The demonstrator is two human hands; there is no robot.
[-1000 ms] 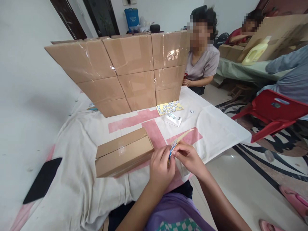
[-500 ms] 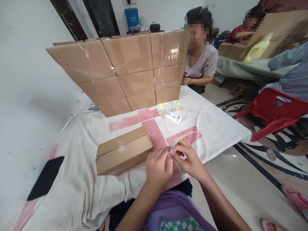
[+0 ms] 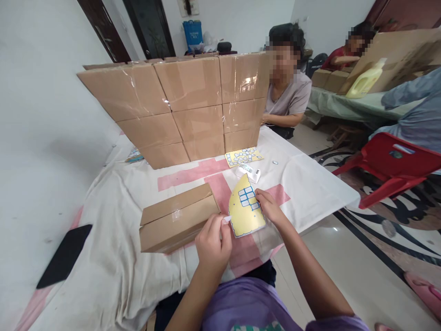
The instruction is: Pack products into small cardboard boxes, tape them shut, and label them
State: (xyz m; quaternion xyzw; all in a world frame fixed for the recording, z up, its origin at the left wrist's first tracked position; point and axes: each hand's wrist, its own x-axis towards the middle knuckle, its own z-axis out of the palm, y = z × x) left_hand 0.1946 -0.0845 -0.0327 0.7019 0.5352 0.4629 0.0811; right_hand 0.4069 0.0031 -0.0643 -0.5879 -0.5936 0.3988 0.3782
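In my right hand [image 3: 269, 207] is a yellow paper sheet [image 3: 245, 212] with a curved, blue-dotted border, held by its right edge between thumb and fingers. Several white rectangles outlined in blue show near its upper right. My left hand [image 3: 214, 236] is closed in a pinch on a small white piece [image 3: 227, 219], close to the sheet's left edge; what is printed on it cannot be seen. A closed cardboard box [image 3: 179, 219] lies just left of my hands. Beyond the sheet sit a white tape dispenser [image 3: 248, 172] and another yellow sheet [image 3: 241, 157] bearing blue-outlined pieces.
A wall of stacked cardboard boxes [image 3: 193, 110] stands at the table's far side, with a person [image 3: 287, 92] behind its right end. One small loose piece [image 3: 275, 162] lies on the cloth [image 3: 303, 184]. At left is a black flat object [image 3: 65, 255]; a red chair [image 3: 396, 156] stands right.
My hands have moved apart, the left one drawing away with the small white piece. The yellow sheet, seen edge-on before, now faces me in my right hand.
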